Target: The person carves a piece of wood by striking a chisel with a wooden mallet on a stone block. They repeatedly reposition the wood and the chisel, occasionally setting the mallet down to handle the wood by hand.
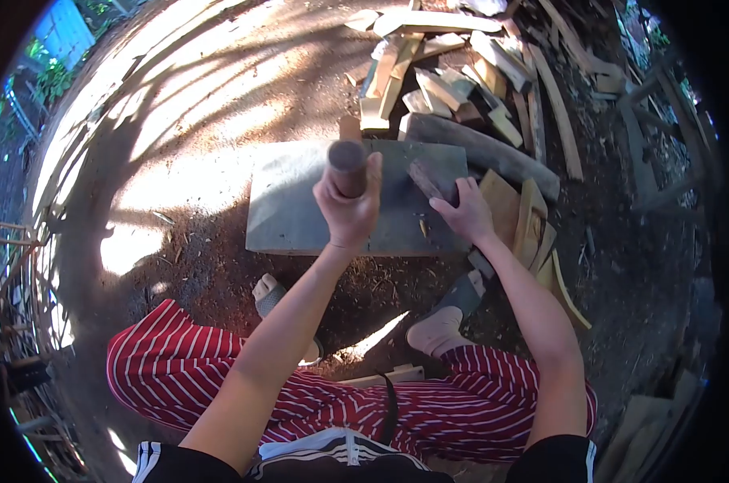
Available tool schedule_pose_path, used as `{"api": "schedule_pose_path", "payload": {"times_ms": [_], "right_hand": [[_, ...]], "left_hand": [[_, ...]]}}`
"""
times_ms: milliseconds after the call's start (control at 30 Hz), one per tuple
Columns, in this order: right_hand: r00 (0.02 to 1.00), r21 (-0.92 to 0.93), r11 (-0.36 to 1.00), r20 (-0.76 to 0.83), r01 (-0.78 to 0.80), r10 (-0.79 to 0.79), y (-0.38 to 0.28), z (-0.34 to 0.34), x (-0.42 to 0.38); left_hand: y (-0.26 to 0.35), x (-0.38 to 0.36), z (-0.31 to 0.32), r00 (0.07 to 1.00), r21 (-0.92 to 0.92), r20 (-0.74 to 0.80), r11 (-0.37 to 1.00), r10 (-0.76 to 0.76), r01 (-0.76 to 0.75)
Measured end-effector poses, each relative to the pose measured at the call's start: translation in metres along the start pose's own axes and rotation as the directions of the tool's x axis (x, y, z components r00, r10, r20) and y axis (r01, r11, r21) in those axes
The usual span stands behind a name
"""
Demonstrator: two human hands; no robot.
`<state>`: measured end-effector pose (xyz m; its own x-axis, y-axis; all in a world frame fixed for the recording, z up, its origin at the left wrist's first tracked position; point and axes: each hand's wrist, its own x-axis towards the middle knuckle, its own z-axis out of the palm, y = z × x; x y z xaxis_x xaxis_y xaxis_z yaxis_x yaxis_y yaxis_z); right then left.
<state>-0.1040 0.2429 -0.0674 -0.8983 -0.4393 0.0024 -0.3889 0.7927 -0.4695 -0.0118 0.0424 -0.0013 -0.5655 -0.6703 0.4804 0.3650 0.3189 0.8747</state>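
Observation:
In front of me a flat grey board (292, 217) lies low over the ground. Above its middle, my left hand (347, 213) is wrapped round a thick, round wooden handle (347, 157), seen nearly end-on. What the handle belongs to is mostly hidden behind it. My right hand (467, 213) grips a short, rough piece of wood (430, 180) over the board's right side, thumb along it. A small yellowish bit (422, 228) rests on the board near the right hand.
A heap of wood offcuts (445, 88) lies beyond the board to the right. A long dark timber (485, 149) borders the board's far right corner. Curved wooden pieces (530, 221) lie right of it. My feet (453, 314) are on the dirt near the board's front edge.

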Motion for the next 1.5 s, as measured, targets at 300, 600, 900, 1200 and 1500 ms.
{"api": "schedule_pose_path", "payload": {"times_ms": [300, 600, 900, 1200, 1500], "right_hand": [[0.836, 0.575, 0.608, -0.348, 0.548, -0.424, -0.173, -0.177, -0.020], [0.686, 0.166, 0.690, -0.408, 0.705, -0.603, -0.193, -0.183, -0.020], [0.723, 0.287, 0.683, -0.459, 0.671, -0.517, -0.190, -0.159, -0.022], [0.876, 0.395, 0.783, -0.177, 0.481, -0.449, -0.188, -0.191, -0.029], [0.837, 0.208, 0.815, -0.224, 0.541, -0.499, -0.180, -0.177, -0.028]], "left_hand": [[-0.014, -0.003, -0.006, 0.985, -0.027, 0.043, 0.986, -0.166, 0.167], [-0.015, -0.005, -0.009, 0.975, -0.062, 0.126, 0.979, -0.183, 0.192], [-0.032, -0.009, -0.007, 0.987, -0.105, 0.135, 0.989, -0.092, 0.106], [0.000, -0.002, -0.002, 0.974, -0.009, 0.170, 0.988, -0.148, 0.152], [-0.011, -0.003, -0.008, 0.938, -0.027, 0.213, 0.959, -0.272, 0.284]]}}
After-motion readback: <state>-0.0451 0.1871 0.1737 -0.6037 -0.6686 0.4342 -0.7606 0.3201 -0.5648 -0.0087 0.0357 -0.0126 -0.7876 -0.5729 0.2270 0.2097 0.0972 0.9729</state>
